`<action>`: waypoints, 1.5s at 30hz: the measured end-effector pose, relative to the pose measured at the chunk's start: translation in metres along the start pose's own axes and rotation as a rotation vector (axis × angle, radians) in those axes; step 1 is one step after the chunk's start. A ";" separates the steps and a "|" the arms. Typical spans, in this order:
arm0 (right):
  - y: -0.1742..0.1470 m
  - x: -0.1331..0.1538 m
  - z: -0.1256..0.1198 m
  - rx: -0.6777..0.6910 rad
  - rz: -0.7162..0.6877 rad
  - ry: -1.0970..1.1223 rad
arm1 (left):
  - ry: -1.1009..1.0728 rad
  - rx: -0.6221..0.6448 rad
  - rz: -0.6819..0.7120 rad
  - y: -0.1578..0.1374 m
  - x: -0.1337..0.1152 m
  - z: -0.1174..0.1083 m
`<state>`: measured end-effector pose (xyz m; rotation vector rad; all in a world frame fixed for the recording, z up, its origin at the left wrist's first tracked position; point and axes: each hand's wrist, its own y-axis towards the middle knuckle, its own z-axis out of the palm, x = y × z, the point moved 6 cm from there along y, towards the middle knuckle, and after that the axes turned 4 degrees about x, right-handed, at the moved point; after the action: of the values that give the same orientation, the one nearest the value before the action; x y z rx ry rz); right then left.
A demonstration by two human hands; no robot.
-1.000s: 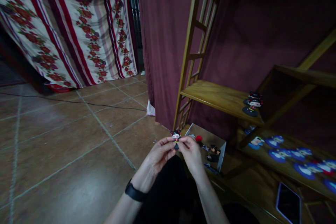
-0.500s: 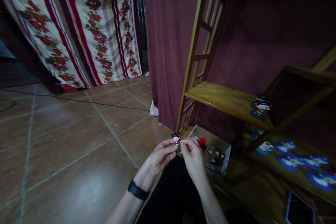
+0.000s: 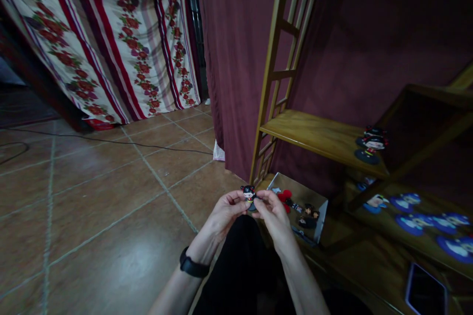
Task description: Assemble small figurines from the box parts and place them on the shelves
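Between my two hands is a small doll figurine (image 3: 249, 193) with black hair buns, a pale face and a dark round base. My left hand (image 3: 228, 212) grips it from the left, thumb against its lower body. From the other side, my right hand (image 3: 272, 214) pinches the figurine near its base. Fingers partly hide the body and base. Just right of my right hand stands an open box (image 3: 320, 221) with several small figure parts and a red piece (image 3: 285, 197) inside.
Two similar figurines (image 3: 370, 146) stand at the right end of the wooden shelf (image 3: 306, 130). Several blue-based figures (image 3: 414, 224) lie on the lower shelf, with a phone (image 3: 426, 289) nearer me. A black cable (image 3: 162, 147) crosses the tiled floor.
My right fingers have shifted around the figurine's side, and the figurine is still held between both hands. The view has moved slightly.
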<state>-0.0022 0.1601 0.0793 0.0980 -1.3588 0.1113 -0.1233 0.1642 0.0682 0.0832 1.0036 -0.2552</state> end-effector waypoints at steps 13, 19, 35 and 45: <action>0.004 -0.018 -0.016 0.020 0.104 0.226 | 0.131 -0.030 0.025 0.000 0.002 0.011; 0.004 -0.015 -0.019 0.002 0.101 0.238 | 0.092 -0.047 0.012 0.001 0.005 0.013; 0.008 -0.010 -0.010 -0.006 0.128 0.223 | 0.013 -0.071 -0.007 0.006 0.011 0.005; 0.011 -0.007 -0.009 -0.040 0.113 0.267 | -0.070 -0.021 -0.023 0.010 0.011 0.010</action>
<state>0.0041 0.1723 0.0706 -0.0272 -1.0988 0.1852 -0.1064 0.1701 0.0639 0.0434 0.9383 -0.2670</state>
